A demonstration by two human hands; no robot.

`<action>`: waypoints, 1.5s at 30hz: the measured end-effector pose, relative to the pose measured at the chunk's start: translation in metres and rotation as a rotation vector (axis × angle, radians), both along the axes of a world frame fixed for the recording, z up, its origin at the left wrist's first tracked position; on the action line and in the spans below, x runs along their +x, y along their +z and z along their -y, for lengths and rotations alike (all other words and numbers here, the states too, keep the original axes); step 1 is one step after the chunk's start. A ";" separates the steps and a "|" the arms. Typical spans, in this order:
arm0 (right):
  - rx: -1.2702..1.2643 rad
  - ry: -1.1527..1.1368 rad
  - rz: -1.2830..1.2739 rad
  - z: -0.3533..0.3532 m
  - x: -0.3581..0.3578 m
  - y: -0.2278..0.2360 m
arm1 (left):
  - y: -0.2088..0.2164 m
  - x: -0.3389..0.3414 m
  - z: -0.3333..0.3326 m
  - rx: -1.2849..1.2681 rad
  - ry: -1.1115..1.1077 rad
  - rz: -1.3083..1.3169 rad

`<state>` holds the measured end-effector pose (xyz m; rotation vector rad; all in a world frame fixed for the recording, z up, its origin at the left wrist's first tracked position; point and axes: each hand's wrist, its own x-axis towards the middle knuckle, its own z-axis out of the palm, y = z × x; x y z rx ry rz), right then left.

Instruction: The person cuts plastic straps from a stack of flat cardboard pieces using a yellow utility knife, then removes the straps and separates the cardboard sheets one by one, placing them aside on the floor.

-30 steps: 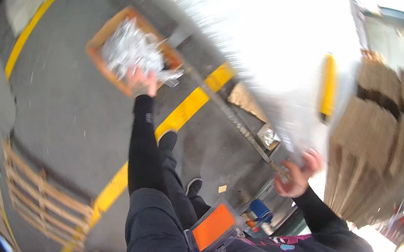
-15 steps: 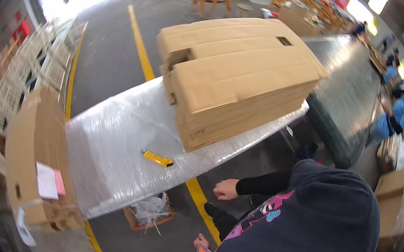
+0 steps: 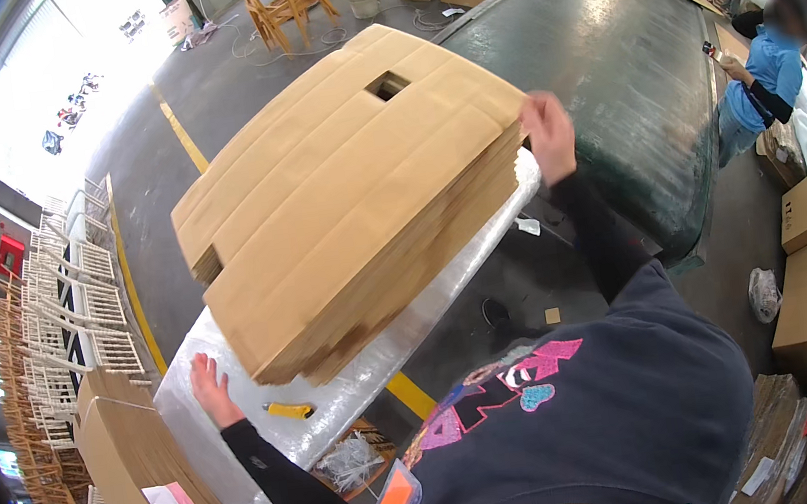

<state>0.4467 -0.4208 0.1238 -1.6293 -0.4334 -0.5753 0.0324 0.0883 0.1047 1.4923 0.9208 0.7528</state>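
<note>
A tall stack of flattened cardboard boxes lies on a long table wrapped in clear plastic film. My right hand is at the right corner of the stack, its fingers bent over the edge of the top flattened cardboard box. My left hand is raised beside the stack's near left corner, fingers apart and holding nothing. Close to that corner, a yellow utility knife rests on the film.
A dark green, film-covered table extends beyond my right hand. More strapped cardboard stands at the left, with papers on it. Under the table is a box of plastic scraps. A co-worker in blue stands at the right.
Both hands have come up from beside my body, the right to the stack's corner and the left out past its near end. The view has turned, bringing the stack closer.
</note>
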 end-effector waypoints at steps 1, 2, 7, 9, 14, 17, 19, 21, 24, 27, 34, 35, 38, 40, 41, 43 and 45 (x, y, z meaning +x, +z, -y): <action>0.153 0.015 -0.104 0.020 0.043 0.006 | 0.010 0.020 -0.003 -0.096 -0.064 0.048; 0.176 0.028 -0.275 0.032 0.075 0.010 | 0.021 0.031 -0.007 -0.187 -0.117 0.143; -0.384 0.412 -0.658 0.004 0.151 -0.001 | 0.027 0.064 0.006 -0.323 -0.440 0.296; -0.708 0.431 -0.590 -0.032 0.143 -0.015 | 0.036 0.058 0.013 -0.322 -0.428 0.214; -0.456 0.624 -0.676 -0.026 0.163 -0.009 | 0.038 0.064 0.028 -0.262 -0.286 -0.014; -0.412 0.664 -0.772 -0.030 0.157 0.003 | 0.037 0.057 0.033 -0.236 -0.286 0.009; -0.293 0.674 -0.884 -0.020 0.161 0.004 | 0.039 0.064 0.032 -0.221 -0.323 0.017; -0.229 0.652 -0.953 -0.016 0.159 0.010 | 0.040 0.065 0.029 -0.225 -0.351 0.034; -0.245 0.703 -0.927 -0.018 0.149 0.033 | 0.046 0.047 0.025 -0.179 -0.370 0.019; -0.316 0.690 -0.920 -0.017 0.145 0.039 | 0.054 0.037 0.018 -0.149 -0.381 -0.005; -0.653 0.446 -0.758 -0.031 0.161 0.002 | 0.025 0.061 0.013 -0.213 -0.212 -0.028; -0.609 0.486 -0.743 -0.030 0.162 0.001 | 0.026 0.059 0.012 -0.235 -0.256 0.009; -0.517 0.560 -0.753 -0.024 0.160 0.000 | 0.028 0.053 0.006 -0.296 -0.345 0.077; -0.485 0.563 -0.814 -0.025 0.157 0.006 | 0.030 0.050 0.004 -0.297 -0.339 0.070; -0.460 0.583 -0.840 -0.023 0.154 0.010 | 0.031 0.048 0.004 -0.273 -0.332 0.064; -0.418 0.626 -0.894 -0.023 0.144 0.020 | 0.031 0.045 0.009 -0.230 -0.310 0.053; -0.415 0.649 -0.926 -0.021 0.141 0.030 | 0.034 0.042 0.010 -0.269 -0.330 0.081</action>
